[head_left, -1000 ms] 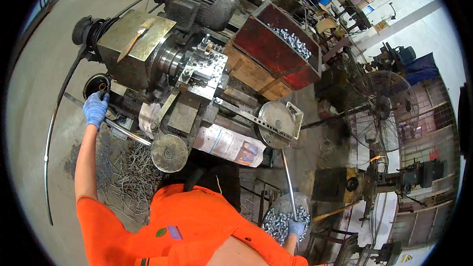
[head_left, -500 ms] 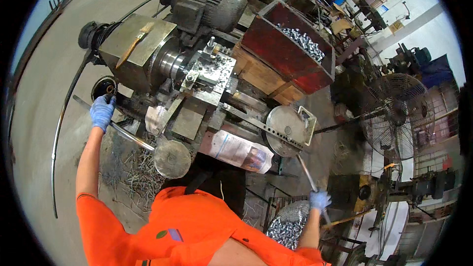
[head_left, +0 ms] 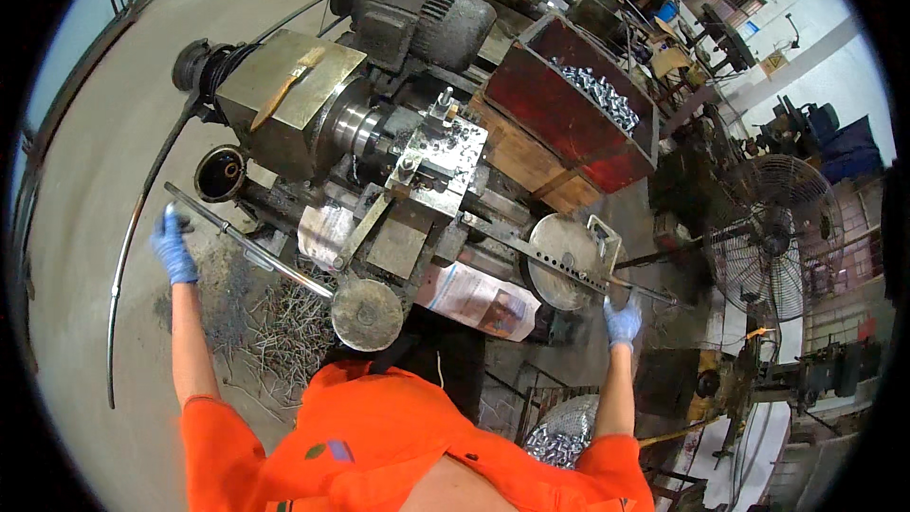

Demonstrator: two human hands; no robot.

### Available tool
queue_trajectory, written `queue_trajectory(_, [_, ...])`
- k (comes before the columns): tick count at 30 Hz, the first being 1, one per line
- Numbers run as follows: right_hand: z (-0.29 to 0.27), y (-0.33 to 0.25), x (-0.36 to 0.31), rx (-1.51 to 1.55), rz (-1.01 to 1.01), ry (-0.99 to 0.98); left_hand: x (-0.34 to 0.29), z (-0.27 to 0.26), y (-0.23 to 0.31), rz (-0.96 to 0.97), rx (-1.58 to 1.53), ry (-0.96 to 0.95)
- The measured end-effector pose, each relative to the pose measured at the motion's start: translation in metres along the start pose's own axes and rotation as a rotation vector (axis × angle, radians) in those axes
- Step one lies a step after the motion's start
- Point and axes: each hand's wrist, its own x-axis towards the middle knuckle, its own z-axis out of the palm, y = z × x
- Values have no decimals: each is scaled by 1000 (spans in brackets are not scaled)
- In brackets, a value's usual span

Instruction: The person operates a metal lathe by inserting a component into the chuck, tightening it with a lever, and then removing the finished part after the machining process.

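Note:
My left hand (head_left: 173, 248), in a blue glove, is off to the left of a long metal rod (head_left: 237, 235) and apart from it. Its fingers are bent around a small dark thing that I cannot make out. The rod runs down to a round metal disc (head_left: 367, 316). On the right, my gloved right hand (head_left: 623, 322) is closed on a lever handle (head_left: 654, 293), which is blurred and sticks out beside a round plate (head_left: 561, 261). Ahead is a lathe-like machine with a spindle (head_left: 356, 130) and a metal tool slide (head_left: 442, 166).
A brush (head_left: 284, 92) lies on the machine's housing. Behind the slide stands a red bin (head_left: 569, 118) of small metal parts. A basket (head_left: 569, 417) of similar parts is beside my right arm. Wire-like shavings (head_left: 294, 341) litter the floor. A large fan (head_left: 773, 228) stands at right.
My left hand has left the rod and moved down and left. My right hand has moved up and away from me, and the lever handle has swung outward with it.

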Motion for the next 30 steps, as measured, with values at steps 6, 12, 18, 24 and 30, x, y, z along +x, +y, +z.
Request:
queue_trajectory(6, [1,20,-85,392,93,-161,-16,2,-80,188,1061,-619])
queue_trajectory(12, [-37,-17,-108,579,9,-132,-29,59,-98,668,1541,-1135])
queue_trajectory(18, [-79,-104,-119,615,-95,-196,-98,75,-124,175,1160,-525])
queue_trajectory(24, [-116,-250,-126,1017,-525,-389,-50,69,-120,396,1520,-1091])
queue_trajectory(30, [-118,-348,-128,919,-788,-474,-40,30,-64,244,1255,-1044])
